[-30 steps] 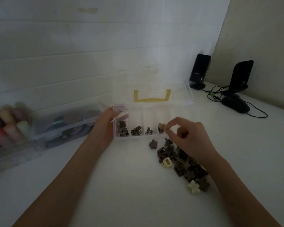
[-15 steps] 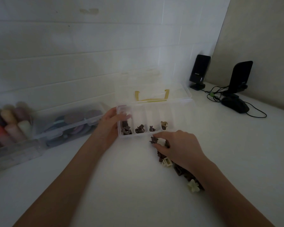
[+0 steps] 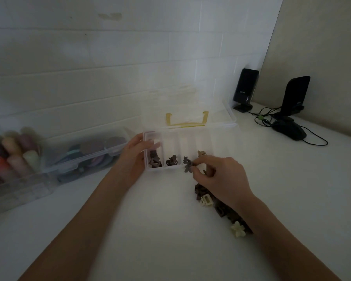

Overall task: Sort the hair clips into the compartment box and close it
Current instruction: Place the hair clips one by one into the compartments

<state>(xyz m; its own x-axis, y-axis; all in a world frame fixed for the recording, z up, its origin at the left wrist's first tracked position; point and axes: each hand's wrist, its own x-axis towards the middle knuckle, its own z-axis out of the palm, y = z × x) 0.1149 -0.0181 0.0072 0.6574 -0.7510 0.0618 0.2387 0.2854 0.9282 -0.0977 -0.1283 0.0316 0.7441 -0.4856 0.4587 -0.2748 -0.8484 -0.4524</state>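
A clear compartment box (image 3: 190, 130) stands open on the white table, its lid with a yellow handle tipped back. Its front compartments hold a few dark clips and one tan clip (image 3: 201, 153). My left hand (image 3: 135, 157) grips the box's left end, thumb over the rim. My right hand (image 3: 217, 175) pinches a dark flower-shaped hair clip (image 3: 187, 166) at the box's front edge, by the third compartment. A pile of dark clips (image 3: 221, 207) with two cream clips (image 3: 238, 229) lies under my right wrist, partly hidden.
A long clear box (image 3: 85, 157) of coloured items lies at the left against the tiled wall. Two black speakers (image 3: 245, 89), a mouse (image 3: 289, 129) and cables sit at the back right.
My right hand left the tan clip in the fourth compartment, dropped to the table, picked up the dark flower clip and lifted it to the box's front edge. My left hand stayed.
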